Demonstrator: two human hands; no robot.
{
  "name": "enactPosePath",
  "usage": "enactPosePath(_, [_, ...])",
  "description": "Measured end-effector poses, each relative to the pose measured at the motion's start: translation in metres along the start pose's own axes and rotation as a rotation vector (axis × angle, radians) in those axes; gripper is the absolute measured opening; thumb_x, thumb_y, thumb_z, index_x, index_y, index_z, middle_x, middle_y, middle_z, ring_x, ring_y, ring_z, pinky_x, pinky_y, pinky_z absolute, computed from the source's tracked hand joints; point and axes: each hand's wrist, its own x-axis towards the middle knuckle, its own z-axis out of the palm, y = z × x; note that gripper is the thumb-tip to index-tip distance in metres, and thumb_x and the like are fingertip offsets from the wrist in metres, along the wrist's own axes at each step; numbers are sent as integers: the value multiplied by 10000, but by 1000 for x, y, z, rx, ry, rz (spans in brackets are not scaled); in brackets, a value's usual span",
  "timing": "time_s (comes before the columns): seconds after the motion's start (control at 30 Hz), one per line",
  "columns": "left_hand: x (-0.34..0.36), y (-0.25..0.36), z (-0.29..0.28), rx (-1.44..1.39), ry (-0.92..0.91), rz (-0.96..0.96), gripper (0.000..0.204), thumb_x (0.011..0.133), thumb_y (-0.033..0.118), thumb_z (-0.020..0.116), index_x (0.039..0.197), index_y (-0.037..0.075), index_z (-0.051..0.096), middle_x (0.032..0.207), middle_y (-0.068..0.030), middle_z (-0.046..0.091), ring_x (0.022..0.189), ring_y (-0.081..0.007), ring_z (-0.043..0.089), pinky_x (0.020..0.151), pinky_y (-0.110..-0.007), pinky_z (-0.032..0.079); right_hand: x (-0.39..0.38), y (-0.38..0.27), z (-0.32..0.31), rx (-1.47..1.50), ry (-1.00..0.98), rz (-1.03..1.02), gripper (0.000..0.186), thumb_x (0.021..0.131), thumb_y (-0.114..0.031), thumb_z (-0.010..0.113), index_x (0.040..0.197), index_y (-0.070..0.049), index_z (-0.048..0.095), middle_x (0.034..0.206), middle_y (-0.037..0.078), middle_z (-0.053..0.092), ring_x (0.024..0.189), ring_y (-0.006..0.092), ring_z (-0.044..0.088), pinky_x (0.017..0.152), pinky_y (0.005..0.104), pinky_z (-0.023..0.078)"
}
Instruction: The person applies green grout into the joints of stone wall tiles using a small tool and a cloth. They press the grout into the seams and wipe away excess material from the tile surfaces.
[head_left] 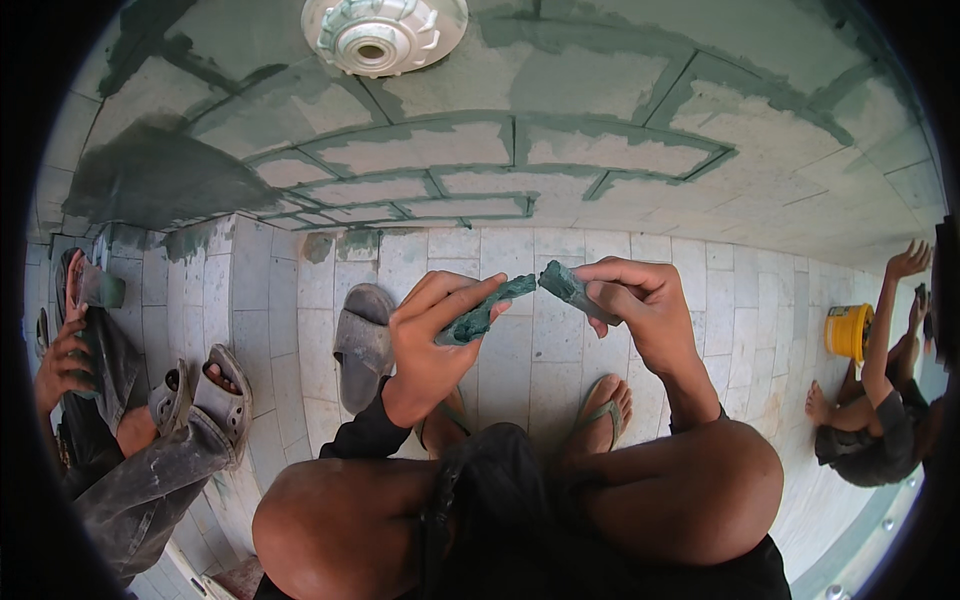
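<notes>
My left hand (pixel 430 330) grips a flat piece coated in dark green paste (pixel 478 318) between thumb and fingers. My right hand (pixel 635 305) is closed on a small block smeared with the same green (pixel 568 283), perhaps a scraper. The two pieces point toward each other with a narrow gap between their tips. Both hands are above the pale tiled floor (pixel 520 390) and in front of a tiled wall (pixel 615 155) streaked with green along its joints. My sandalled feet show below the hands.
A loose grey sandal (pixel 357 350) lies left of my hands. Co-workers sit at left (pixel 120 480) and right (pixel 875 440); the left one holds a green-smeared object. A yellow bucket (pixel 848 333) stands at right. A round white fitting (pixel 385 35) projects from the wall.
</notes>
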Motion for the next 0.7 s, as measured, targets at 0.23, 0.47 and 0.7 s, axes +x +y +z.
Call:
enactPosePath(0.23, [-4, -10, -5, 126, -68, 119, 534, 654, -72, 795, 1168, 75, 809, 1088, -86, 798, 794, -225, 644, 728, -315, 540, 2, -6, 4, -261, 7, 7, 221, 951, -90, 679, 1097, 22, 801, 879, 71, 723, 698, 104, 618, 611, 256, 511])
enactPosePath(0.47, [-1, -9, -5, 247, -89, 283, 531, 634, -20, 803, 1156, 77, 808, 1047, -65, 800, 725, -204, 600, 636, -306, 516, 4, -7, 5, -285, 31, 46, 239, 959, -141, 675, 1075, 23, 805, 865, 71, 725, 682, 103, 613, 607, 252, 502])
enactPosePath(0.7, [1, -8, -1, 303, -90, 390, 417, 668, 46, 822, 1084, 62, 818, 1001, -46, 800, 698, -179, 583, 610, -299, 504, 6, -7, 3, -361, 0, 17, 234, 986, -87, 615, 1048, 34, 806, 752, 27, 665, 637, 70, 557, 564, 238, 456])
